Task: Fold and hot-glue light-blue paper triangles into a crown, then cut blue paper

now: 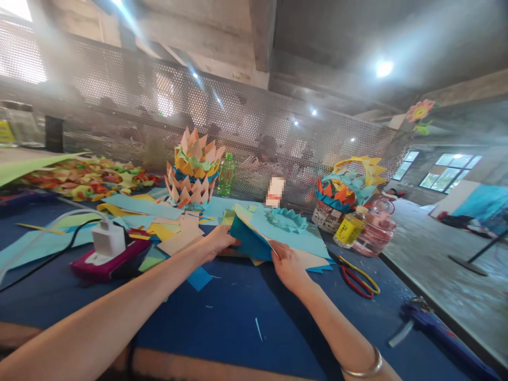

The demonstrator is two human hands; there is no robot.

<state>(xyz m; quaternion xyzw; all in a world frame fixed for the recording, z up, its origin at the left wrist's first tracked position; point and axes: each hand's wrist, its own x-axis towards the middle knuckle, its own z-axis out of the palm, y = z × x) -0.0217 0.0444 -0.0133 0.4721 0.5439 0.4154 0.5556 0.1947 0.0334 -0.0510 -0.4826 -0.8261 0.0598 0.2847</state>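
Between my two hands a blue sheet of paper is lifted and tilted, with other sheets against its back edge. My left hand closes on its left side, thumb and fingers pinching the edge. At the right side, my right hand grips the paper's edge with curled fingers. Behind it lie light blue sheets and a light blue zigzag paper ring. Scissors with red and yellow handles rest to the right of my right hand.
A tiered folded-paper piece stands behind my left hand. Paper scraps and a power strip with a white plug lie left. Bottles and a paper-trimmed basket stand right. A blue glue gun is near the right edge.
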